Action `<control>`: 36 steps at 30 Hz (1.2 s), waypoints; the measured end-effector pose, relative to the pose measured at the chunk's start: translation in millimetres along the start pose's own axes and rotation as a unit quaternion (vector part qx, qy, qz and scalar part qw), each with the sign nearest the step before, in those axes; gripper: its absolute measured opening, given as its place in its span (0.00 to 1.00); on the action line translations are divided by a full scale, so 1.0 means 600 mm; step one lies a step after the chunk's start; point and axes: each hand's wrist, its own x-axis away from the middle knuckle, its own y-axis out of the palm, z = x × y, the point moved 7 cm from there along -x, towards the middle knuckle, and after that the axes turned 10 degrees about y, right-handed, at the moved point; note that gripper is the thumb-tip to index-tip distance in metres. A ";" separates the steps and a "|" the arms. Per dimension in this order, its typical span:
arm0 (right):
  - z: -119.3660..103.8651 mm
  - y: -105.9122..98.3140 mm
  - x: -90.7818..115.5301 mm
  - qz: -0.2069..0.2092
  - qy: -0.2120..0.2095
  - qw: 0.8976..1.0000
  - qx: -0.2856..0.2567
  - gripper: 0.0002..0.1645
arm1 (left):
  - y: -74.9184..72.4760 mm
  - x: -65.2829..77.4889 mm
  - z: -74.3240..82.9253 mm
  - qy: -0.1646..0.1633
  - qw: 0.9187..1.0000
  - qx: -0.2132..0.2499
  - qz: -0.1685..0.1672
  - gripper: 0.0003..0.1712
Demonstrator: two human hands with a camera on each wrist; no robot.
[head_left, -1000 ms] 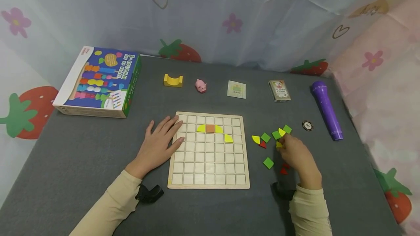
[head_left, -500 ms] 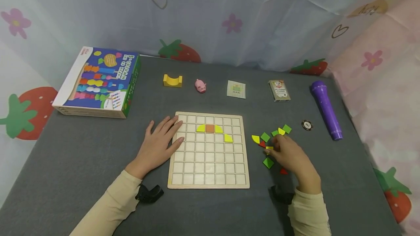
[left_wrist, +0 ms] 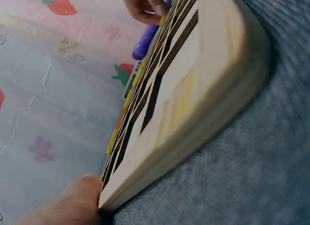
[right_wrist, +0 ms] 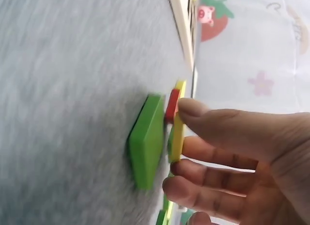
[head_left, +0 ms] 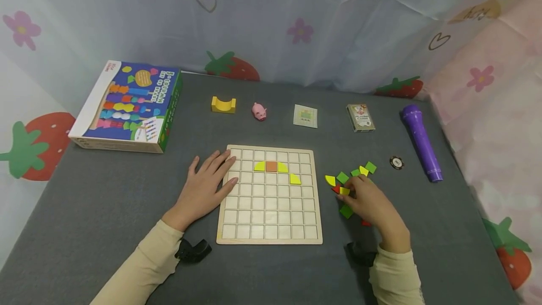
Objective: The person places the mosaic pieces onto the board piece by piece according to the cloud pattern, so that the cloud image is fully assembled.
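Note:
My left hand lies with spread fingers over the left edge of a wooden grid board. Set in the board are an orange square tile, a yellow quarter-circle tile on either side of it, and another yellow tile lower right. Right of the board, my right hand pinches a yellow quarter-circle tile between thumb and fingers. In the right wrist view this tile overlaps a red tile, close to a green square tile.
More loose tiles, such as a yellow one and a green one, lie around my right hand. Along the back are a boxed bead set, a yellow arch block, a toy pig, a pattern card, playing cards and a purple flashlight.
My right hand has moved left and slightly nearer from the back of the tile pile, bringing the yellow quarter-circle tile along to beside the red one. My left hand has stayed on the board.

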 end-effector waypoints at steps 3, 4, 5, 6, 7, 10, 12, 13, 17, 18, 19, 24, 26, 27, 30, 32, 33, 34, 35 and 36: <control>-0.019 -0.001 0.001 0.007 -0.014 1.000 -0.002 0.15 | 0.000 0.000 0.001 0.000 1.000 0.000 0.000 0.35; -0.027 0.000 0.001 0.008 -0.018 1.000 -0.005 0.15 | 0.000 0.000 0.001 0.000 1.000 0.000 0.001 0.35; -0.036 0.001 0.002 0.008 -0.022 1.000 -0.006 0.15 | 0.000 0.001 0.000 0.000 1.000 0.000 0.002 0.35; -0.046 0.002 0.002 0.009 -0.029 1.000 -0.007 0.15 | 0.000 0.001 0.001 0.000 1.000 0.000 0.002 0.35; -0.057 0.003 0.002 0.010 -0.037 0.999 -0.006 0.15 | 0.000 0.001 0.001 0.000 1.000 0.000 0.002 0.34; -0.087 0.013 0.001 0.006 -0.057 0.998 -0.004 0.17 | 0.000 0.002 0.001 -0.001 1.000 0.000 0.002 0.34; -0.105 0.020 -0.001 0.006 -0.077 0.997 0.004 0.17 | 0.000 0.002 0.001 -0.002 1.000 0.001 0.002 0.34; -0.114 0.023 -0.002 0.006 -0.086 0.996 0.007 0.17 | 0.000 0.002 0.000 -0.003 1.000 0.002 0.002 0.34; -0.136 0.034 -0.009 0.003 -0.097 0.995 0.020 0.17 | 0.001 0.002 -0.001 -0.004 1.000 0.003 0.001 0.35; -0.140 0.037 -0.011 0.000 -0.095 0.995 0.022 0.18 | 0.001 0.002 -0.001 -0.004 1.000 0.003 0.000 0.35; -0.143 0.039 -0.013 -0.003 -0.090 0.996 0.025 0.18 | 0.002 0.002 -0.001 -0.004 1.000 0.003 0.000 0.35; -0.153 0.047 -0.019 -0.014 -0.074 0.997 0.025 0.21 | 0.003 0.002 -0.002 -0.004 1.000 0.002 -0.001 0.35; -0.155 0.048 -0.020 -0.015 -0.073 0.997 0.024 0.21 | 0.002 0.002 -0.002 -0.003 1.000 0.001 0.000 0.35; -0.156 0.048 -0.020 -0.015 -0.075 0.997 0.023 0.21 | 0.002 0.001 -0.002 -0.003 1.000 0.001 0.000 0.35; -0.154 0.048 -0.020 -0.017 -0.075 0.997 0.014 0.21 | 0.001 0.001 -0.002 -0.001 1.000 -0.001 0.003 0.35; -0.150 0.047 -0.020 -0.018 -0.072 0.997 0.008 0.20 | 0.000 0.001 -0.001 0.001 1.000 -0.002 0.004 0.35; -0.148 0.046 -0.019 -0.018 -0.072 0.997 0.005 0.19 | 0.000 0.001 -0.001 0.001 1.000 -0.002 0.005 0.34; -0.147 0.045 -0.019 -0.018 -0.070 0.997 0.003 0.19 | 0.000 0.001 0.000 0.002 1.000 -0.002 0.006 0.34; -0.146 0.044 -0.019 -0.017 -0.071 0.997 0.002 0.18 | 0.000 0.001 0.000 0.002 1.000 -0.001 0.007 0.34; -0.145 0.043 -0.019 -0.016 -0.073 0.997 0.001 0.17 | 0.000 0.001 0.000 0.002 1.000 -0.001 0.007 0.34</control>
